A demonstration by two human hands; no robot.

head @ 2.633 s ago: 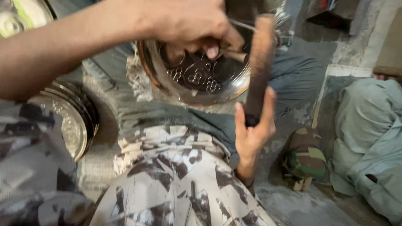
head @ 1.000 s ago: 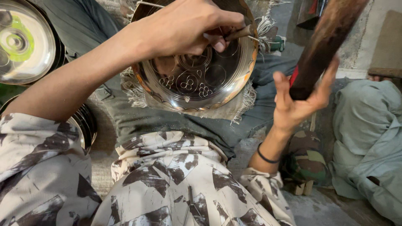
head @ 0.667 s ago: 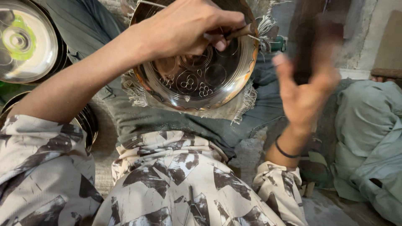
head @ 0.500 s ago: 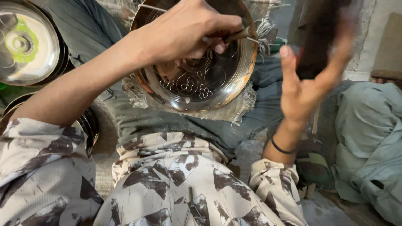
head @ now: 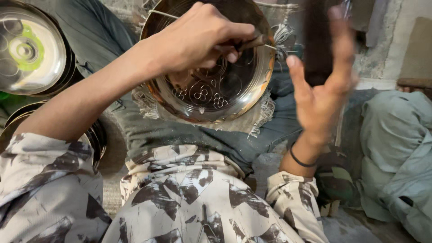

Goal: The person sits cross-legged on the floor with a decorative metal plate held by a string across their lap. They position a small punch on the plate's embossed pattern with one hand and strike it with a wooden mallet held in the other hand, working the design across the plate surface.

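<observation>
- My left hand is closed tight around a thin dark metal punch tool. I pinch it near its tip so I think it will not slip.
- The thin tool lies almost flat, and its long way runs left to right. Its point faces right, toward the far rim of the dish.
- The tool's tip seems to touch the round shiny brass dish with flower patterns. The dish sits in front of me on a frayed grey cloth, open side up and tipped a little toward me, so I can see the patterns.
- My right hand is up in the air beside the dish, and it looks blurry. Its fingers wrap loosely around a dark wooden mallet stick.
- The stick stands almost straight up, with its long way going up and down.
- A stack of shiny round metal plates sits on my left, near enough to reach.
- A lump of pale green cloth lies on my right.
</observation>
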